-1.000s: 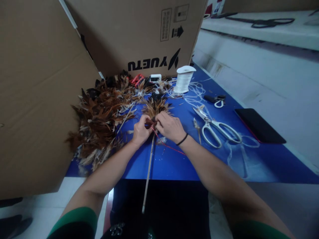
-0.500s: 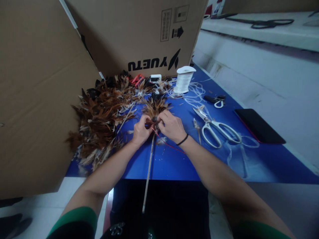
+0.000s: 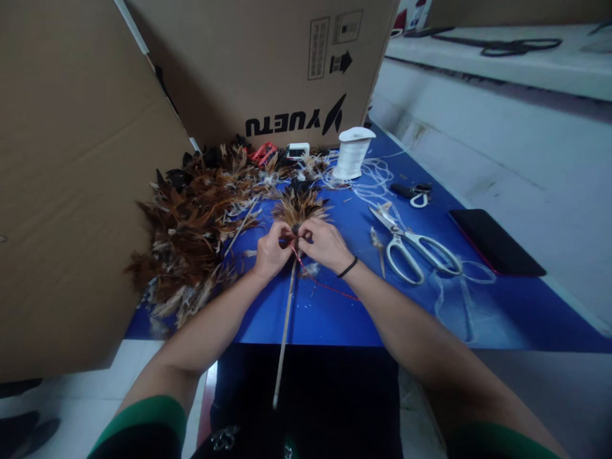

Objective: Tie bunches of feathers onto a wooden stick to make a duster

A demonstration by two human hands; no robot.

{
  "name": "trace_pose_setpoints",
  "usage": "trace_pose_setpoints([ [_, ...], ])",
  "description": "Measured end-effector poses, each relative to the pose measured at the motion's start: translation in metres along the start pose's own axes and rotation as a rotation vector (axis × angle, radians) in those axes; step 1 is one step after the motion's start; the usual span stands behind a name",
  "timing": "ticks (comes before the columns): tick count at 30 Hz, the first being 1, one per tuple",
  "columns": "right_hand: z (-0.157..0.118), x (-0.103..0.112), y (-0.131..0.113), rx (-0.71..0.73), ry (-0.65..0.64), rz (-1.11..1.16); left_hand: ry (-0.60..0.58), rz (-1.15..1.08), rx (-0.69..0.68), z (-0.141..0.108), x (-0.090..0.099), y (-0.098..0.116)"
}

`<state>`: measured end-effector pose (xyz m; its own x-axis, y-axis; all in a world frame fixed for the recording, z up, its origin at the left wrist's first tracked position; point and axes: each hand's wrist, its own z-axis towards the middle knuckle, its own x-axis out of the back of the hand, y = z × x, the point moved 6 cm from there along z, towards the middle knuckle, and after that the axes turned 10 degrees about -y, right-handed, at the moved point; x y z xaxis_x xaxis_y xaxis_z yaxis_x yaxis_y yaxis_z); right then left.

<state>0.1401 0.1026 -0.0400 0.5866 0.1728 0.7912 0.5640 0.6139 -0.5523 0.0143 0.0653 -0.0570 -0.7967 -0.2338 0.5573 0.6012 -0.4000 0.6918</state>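
A thin stick (image 3: 285,331) points down past the table's front edge, its upper end at a bundle of brown and black feathers (image 3: 300,201). My left hand (image 3: 273,252) is closed at the base of this bundle, thumb and forefinger pinched on the red cord. From the other side my right hand (image 3: 326,243) is closed, fingertips pinched at the same spot; what lies between them is too small to tell. The red cord (image 3: 329,288) trails from the fingertips to the right, under my right wrist.
Loose feathers (image 3: 186,236) are heaped on the left of the blue table (image 3: 325,325). Cardboard (image 3: 229,57) stands behind. To the right are a white spool (image 3: 352,154), scissors (image 3: 415,245), small black-handled snips (image 3: 412,191) and a dark phone (image 3: 497,242).
My right hand has shifted slightly left, closer to my left hand. The red cord lies a little differently, its loose part reaching slightly lower and further right.
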Motion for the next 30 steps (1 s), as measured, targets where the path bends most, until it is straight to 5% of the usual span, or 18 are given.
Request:
trace_pose_setpoints([
  [19, -0.001, -0.001, -0.002, 0.037, -0.005, 0.057, -0.001, 0.177, -0.183, 0.001, 0.002, 0.01],
  [30, -0.002, -0.001, -0.002, 0.061, -0.026, 0.026, -0.019, 0.154, -0.114, 0.002, 0.002, 0.008],
])
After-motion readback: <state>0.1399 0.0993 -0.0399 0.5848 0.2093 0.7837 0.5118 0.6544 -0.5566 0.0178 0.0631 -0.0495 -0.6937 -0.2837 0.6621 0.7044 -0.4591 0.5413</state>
